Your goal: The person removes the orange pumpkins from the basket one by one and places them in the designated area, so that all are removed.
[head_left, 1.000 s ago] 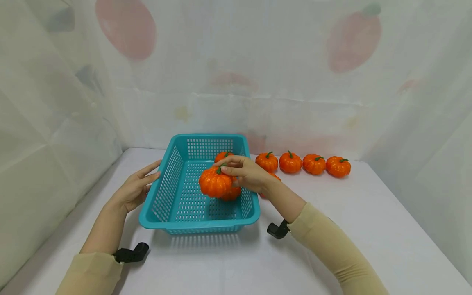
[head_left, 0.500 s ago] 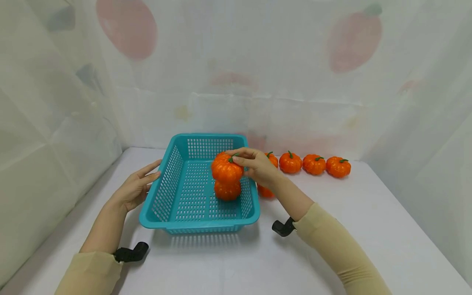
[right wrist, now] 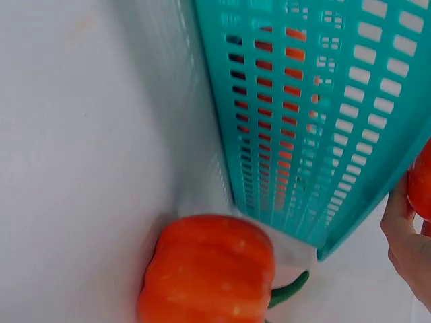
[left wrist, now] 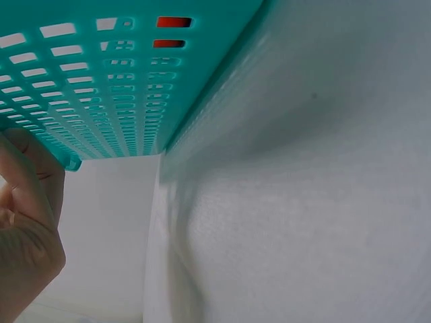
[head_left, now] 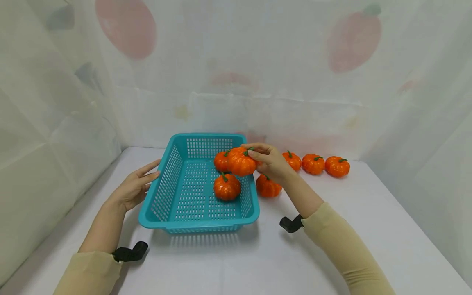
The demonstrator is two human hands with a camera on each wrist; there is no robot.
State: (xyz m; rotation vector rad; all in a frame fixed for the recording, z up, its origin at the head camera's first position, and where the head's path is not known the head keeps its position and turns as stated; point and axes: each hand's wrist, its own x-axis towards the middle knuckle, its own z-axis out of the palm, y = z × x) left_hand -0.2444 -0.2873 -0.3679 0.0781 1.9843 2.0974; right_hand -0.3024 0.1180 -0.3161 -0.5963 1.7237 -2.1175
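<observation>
A small orange pumpkin with a green stem is pinched by my right hand above the right rim of a turquoise basket. Two more pumpkins lie inside the basket on its right side, a front pumpkin and a back pumpkin partly covered by the held one. My left hand touches the basket's left rim with extended fingers. In the left wrist view, the left hand is at the perforated wall. At the right wrist view's edge, the right hand holds the pumpkin beside the rim.
Just outside the basket's right wall sits a single pumpkin. A row of pumpkins runs along the back right, its left end covered by my right hand. White cloth hangs behind the white table.
My right hand has carried the pumpkin from over the basket's middle toward the right rim and back, uncovering the front pumpkin inside. The left hand and basket stay put.
</observation>
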